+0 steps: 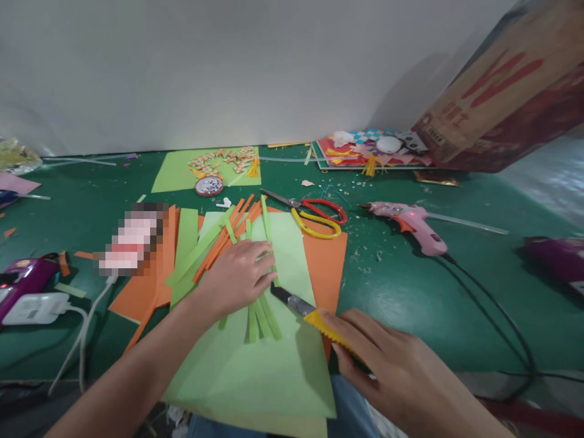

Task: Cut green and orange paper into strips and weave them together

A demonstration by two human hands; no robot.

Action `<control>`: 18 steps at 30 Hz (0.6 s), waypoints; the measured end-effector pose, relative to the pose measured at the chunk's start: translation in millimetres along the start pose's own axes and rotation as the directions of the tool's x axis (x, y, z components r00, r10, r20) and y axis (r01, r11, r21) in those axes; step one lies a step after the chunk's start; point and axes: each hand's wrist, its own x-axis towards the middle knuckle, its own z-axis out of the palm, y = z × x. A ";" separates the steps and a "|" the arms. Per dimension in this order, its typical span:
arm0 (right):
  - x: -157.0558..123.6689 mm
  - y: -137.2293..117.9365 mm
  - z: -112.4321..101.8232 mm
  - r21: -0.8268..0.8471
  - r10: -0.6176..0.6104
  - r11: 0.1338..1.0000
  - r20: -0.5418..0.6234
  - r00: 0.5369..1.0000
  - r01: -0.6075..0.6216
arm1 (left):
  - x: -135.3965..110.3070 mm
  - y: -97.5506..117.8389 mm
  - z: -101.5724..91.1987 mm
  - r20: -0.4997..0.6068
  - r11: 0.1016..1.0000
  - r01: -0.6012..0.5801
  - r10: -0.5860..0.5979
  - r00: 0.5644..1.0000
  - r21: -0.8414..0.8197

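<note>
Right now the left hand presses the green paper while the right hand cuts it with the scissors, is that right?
Not quite: the right hand holds a yellow knife, not the scissors, which lie untouched farther back. The left hand does press the green paper. The head view shows it.

Yellow utility knife [311, 314] on green paper [269, 371]

We count hands: 2, left hand [237, 274] and right hand [392, 365]; knife [314, 316]: 1; scissors [314, 216]: 1 pair; glue gun [410, 222], pink: 1; purple tool [25, 277] at left edge plus purple tool [556, 255] at right edge: 2; box [502, 97]: 1; tin [208, 185]: 1; green sheet [264, 371] in front plus green sheet [177, 170] behind: 2; green strips [262, 316]: more than five; orange strips [223, 240] overlap, so we could not tally them
</note>
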 end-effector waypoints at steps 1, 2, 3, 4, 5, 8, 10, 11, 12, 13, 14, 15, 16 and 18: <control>-1.3 1.0 0.2 0.001 0.000 1.000 0.004 1.000 0.000 | 0.1 0.0 -0.3 0.002 1.000 0.001 -0.001 1.000 0.001; -2.8 1.8 0.3 0.002 -0.005 1.000 0.008 1.000 0.005 | 0.1 0.1 -0.5 0.006 1.000 0.004 -0.004 1.000 0.000; -4.1 2.5 0.5 0.002 -0.008 1.000 0.011 1.000 0.008 | 0.1 0.2 -0.7 0.009 1.000 0.005 -0.005 1.000 -0.004; -5.2 3.0 0.6 0.001 -0.009 1.000 0.012 1.000 0.009 | 0.2 0.3 -0.7 0.013 1.000 0.006 -0.006 1.000 -0.011; -5.9 3.1 0.8 -0.002 -0.005 1.000 0.015 1.000 0.005 | 0.2 0.4 -0.7 0.017 1.000 0.007 -0.007 1.000 -0.019; -5.6 2.5 1.4 -0.013 0.011 1.000 0.014 1.000 -0.011 | 0.2 0.6 -0.2 0.017 0.999 0.010 -0.009 1.000 -0.035; -4.4 1.9 1.6 -0.020 0.018 1.000 0.012 1.000 -0.018 | 0.1 0.5 0.2 0.009 0.999 0.011 -0.011 1.000 -0.035; -4.0 1.8 1.6 -0.024 0.018 1.000 0.008 1.000 -0.018 | 0.0 0.4 0.3 0.006 0.999 0.010 -0.009 1.000 -0.036; -3.7 1.8 1.6 -0.027 0.020 0.999 0.005 1.000 -0.019 | -0.1 0.2 0.4 0.005 0.999 0.008 -0.008 1.000 -0.037; -3.6 1.9 1.5 -0.029 0.021 0.999 0.004 1.000 -0.021 | -0.2 0.1 0.4 0.006 0.999 0.007 -0.007 1.000 -0.039; -3.6 2.1 1.4 -0.030 0.020 0.999 0.004 1.000 -0.020 | -0.3 0.0 0.4 0.005 0.999 0.006 -0.006 1.000 -0.042; -3.8 2.3 1.3 -0.032 0.019 0.999 0.005 1.000 -0.019 | -0.4 -0.1 0.3 0.006 0.999 0.006 -0.005 1.000 -0.044; -3.9 2.6 1.3 -0.035 0.017 0.999 0.004 1.000 -0.017 | -0.4 -0.2 0.3 0.006 0.999 0.005 -0.005 1.000 -0.045; -3.8 3.2 1.6 -0.049 0.016 0.999 0.001 1.000 -0.016 | -0.3 -0.2 0.1 0.008 0.999 0.006 -0.006 1.000 -0.046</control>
